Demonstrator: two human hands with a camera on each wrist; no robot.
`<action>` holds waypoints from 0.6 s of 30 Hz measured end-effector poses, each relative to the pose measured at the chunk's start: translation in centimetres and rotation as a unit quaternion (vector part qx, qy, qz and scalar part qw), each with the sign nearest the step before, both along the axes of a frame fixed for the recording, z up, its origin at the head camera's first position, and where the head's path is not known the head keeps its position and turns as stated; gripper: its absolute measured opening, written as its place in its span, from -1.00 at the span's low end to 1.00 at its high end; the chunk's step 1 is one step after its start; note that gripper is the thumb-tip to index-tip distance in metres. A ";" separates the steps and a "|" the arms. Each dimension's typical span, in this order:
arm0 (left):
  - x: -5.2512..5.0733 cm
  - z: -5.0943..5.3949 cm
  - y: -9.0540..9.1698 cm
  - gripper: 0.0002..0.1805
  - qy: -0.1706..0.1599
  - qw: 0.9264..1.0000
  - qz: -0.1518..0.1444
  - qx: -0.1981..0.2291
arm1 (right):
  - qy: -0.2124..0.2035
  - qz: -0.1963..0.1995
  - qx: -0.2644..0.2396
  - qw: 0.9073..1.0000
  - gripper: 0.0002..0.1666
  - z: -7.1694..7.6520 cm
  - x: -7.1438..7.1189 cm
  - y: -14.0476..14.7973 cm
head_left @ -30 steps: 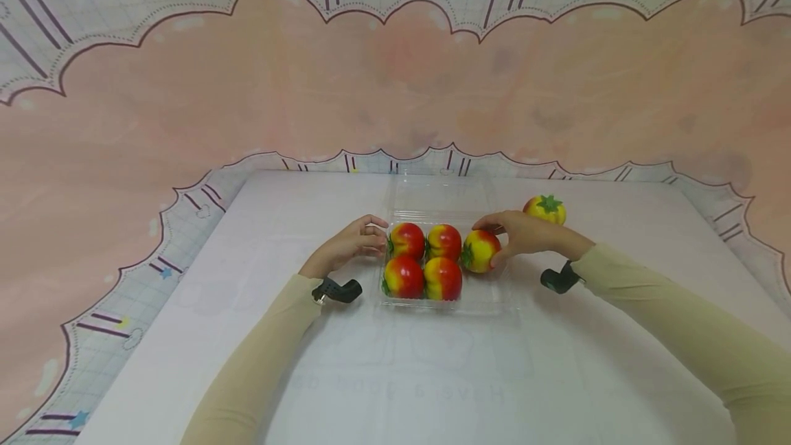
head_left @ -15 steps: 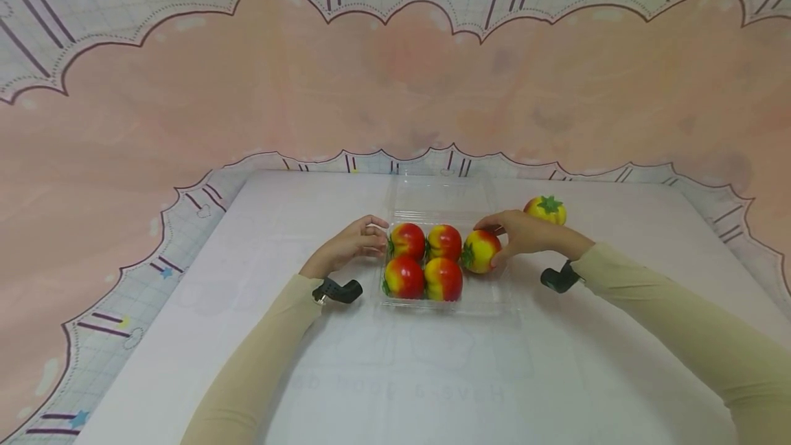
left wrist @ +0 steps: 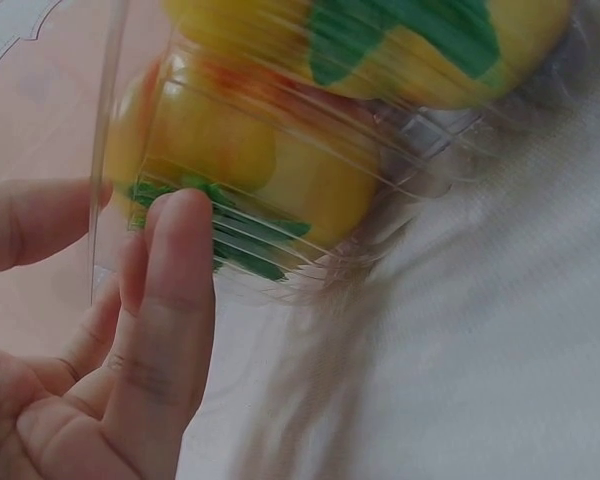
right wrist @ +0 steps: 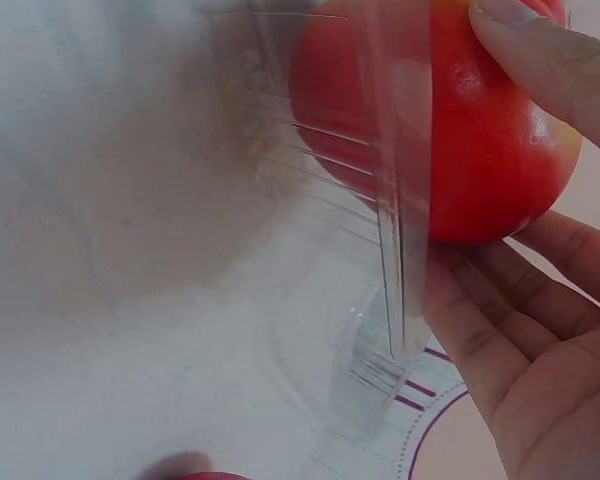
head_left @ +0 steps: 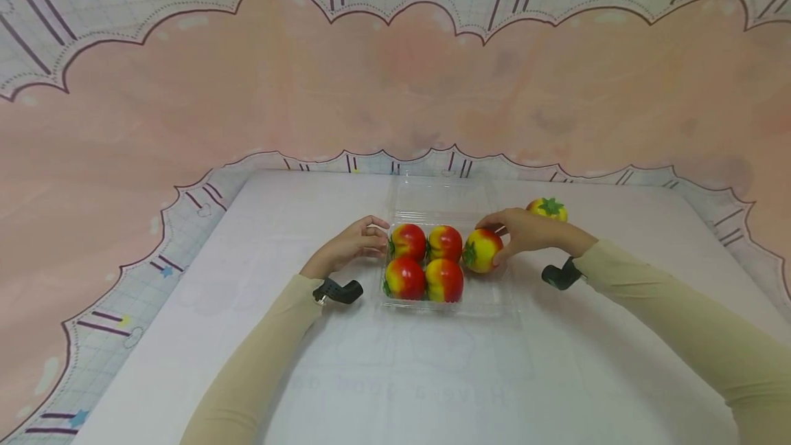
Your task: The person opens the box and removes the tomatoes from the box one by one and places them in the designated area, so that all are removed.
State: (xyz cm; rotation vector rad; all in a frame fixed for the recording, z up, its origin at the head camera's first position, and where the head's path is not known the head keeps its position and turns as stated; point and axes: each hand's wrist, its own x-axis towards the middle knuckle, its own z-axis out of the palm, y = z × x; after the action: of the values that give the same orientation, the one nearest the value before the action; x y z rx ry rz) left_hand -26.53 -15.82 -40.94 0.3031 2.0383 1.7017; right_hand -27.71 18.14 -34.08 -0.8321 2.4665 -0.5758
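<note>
Five round red-and-yellow fruits with green leafy caps are in a clear plastic clamshell box [head_left: 488, 294], its lid laid back. My right hand [head_left: 525, 230] grips the right-hand fruit of the back row [head_left: 483, 250]. In the right wrist view, the thumb [right wrist: 560, 65] lies on that red fruit [right wrist: 490, 150], with the fingers behind and below it. My left hand [head_left: 349, 246] is at the box's left side. Its fingertips [left wrist: 183, 225] touch the ribbed clear wall in the left wrist view, where a capped fruit [left wrist: 270, 150] shows behind the plastic.
Another red-and-yellow fruit [head_left: 548, 209] sits on the white tabletop [head_left: 346, 376], behind my right wrist. The open lid [head_left: 441, 196] extends toward the back edge of the table. A patterned cloth [head_left: 395, 88] hangs beyond it.
Both hands and the fruits keep almost the same places. Everything has shifted very slightly in the head view.
</note>
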 end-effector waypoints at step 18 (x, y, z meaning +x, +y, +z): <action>0.2 0.2 0.1 -0.54 -0.004 1.000 0.003 0.003 | 0.016 0.013 0.007 1.000 -0.30 1.4 0.0 0.4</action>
State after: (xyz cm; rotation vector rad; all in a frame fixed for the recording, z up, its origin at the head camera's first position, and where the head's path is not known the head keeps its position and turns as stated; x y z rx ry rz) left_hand -26.32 -15.77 -40.74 0.2920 2.0306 1.7102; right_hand -27.69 18.50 -32.65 -0.8728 2.4826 -0.5404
